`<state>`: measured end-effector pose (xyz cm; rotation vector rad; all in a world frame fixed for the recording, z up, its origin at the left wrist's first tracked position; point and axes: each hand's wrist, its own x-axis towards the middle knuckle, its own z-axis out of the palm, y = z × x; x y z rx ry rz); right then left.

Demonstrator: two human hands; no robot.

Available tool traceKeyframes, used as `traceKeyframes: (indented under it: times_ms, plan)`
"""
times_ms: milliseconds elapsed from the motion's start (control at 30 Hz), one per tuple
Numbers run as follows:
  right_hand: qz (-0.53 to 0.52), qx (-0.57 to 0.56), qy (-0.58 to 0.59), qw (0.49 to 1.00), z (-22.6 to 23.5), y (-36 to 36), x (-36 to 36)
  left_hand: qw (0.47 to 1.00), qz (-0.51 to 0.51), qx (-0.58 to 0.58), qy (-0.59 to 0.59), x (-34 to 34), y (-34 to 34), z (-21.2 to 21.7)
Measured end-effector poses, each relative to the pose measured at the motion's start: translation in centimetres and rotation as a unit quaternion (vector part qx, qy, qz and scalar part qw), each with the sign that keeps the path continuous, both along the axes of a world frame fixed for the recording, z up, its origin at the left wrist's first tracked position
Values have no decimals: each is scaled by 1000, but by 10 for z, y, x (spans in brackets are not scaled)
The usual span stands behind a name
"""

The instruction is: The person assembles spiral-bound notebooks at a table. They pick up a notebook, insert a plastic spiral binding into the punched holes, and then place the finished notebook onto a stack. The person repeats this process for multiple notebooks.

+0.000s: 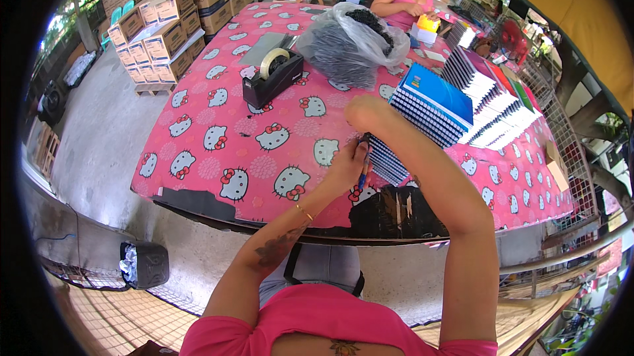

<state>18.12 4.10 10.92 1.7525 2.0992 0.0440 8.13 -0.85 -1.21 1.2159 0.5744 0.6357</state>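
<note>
The left hand (345, 170) has its fingers closed round a blue pen (364, 174), just at the near end of the stack of spiral notebooks (422, 108) on the pink worktop (198, 158). The right hand (362, 113) rests on that stack — grip unclear. A tape dispenser (272, 77) sits well left of the stack.

A table (218, 158) with a pink cartoon-cat cloth is carrying everything. Just beside the gripping left hand (347, 168), a spiral notebook (386, 161) is lying on the cloth, and beyond it stacks of notebooks (462, 102) are spreading away to the right. Further from the grip, a black tape dispenser (272, 77) and a clear bag of dark pieces (350, 42) are sitting.
</note>
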Motion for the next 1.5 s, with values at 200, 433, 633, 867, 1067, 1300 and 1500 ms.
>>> traceKeyframes:
  times_ms: [200, 433, 633, 867, 1067, 1300, 1500]
  plan:
    - [11, -10, -2, 1000, 2, -1, 1, 999, -7, -24, 31, -3, 0, 5]
    - [4, -18, 2, 1000, 2, 0, 1, 998, 9, 7, 67, -2, 0, 5]
    - [2, -6, -5, 1000, 2, -3, 0, 998, 19, 11, 64, -2, -6, 11]
    - [-3, 2, 5, 1000, 3, -2, -2, 1000, 9, -9, -2, -2, -4, 7]
    - [44, 25, 9, 999, -9, 4, 6, 1000, -16, -10, 21, -10, -17, 5]
    - [35, 34, 27, 998, -23, 10, 7, 998, 13, -59, 8, -1, -4, -7]
    - [11, 34, 23, 999, -25, 9, 10, 1000, 6, -9, 29, -3, -7, 4]
